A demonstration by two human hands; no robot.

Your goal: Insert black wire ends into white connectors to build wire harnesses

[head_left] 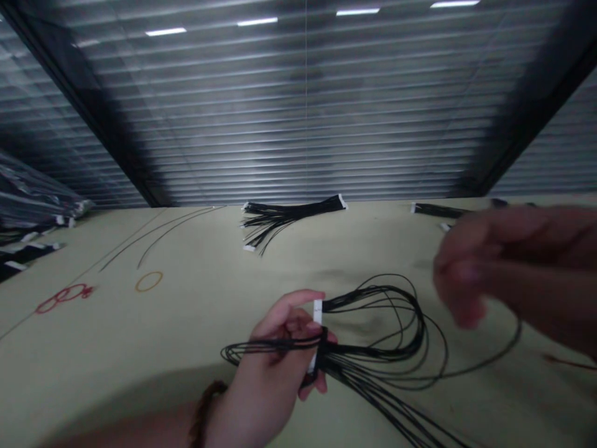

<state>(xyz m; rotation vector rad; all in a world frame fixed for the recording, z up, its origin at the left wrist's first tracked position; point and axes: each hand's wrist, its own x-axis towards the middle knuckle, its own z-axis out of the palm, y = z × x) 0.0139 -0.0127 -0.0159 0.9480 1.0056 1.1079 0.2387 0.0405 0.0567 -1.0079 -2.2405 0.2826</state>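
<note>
My left hand (pixel 270 379) is closed around a wiring harness (pixel 373 354) of thin black wires, near the table's front. A white connector (pixel 318 310) on it stands upright between my thumb and fingers; its lower part is partly covered by wires. Some wires loop to the right, a few bend back over my hand, and others trail to the lower right. My right hand (pixel 517 267), blurred, is raised at the right with its fingers pinched. One black wire (pixel 489 364) curves up from the harness into that hand; its end is hidden.
Another black harness (pixel 293 214) with white connectors lies at the table's back edge. More harnesses (pixel 438 210) sit behind my right hand. Left are loose wires (pixel 163 239), a yellow ring (pixel 149 281), red loops (pixel 65 297) and bagged harnesses (pixel 32 199). Window blinds (pixel 303 112) rise behind.
</note>
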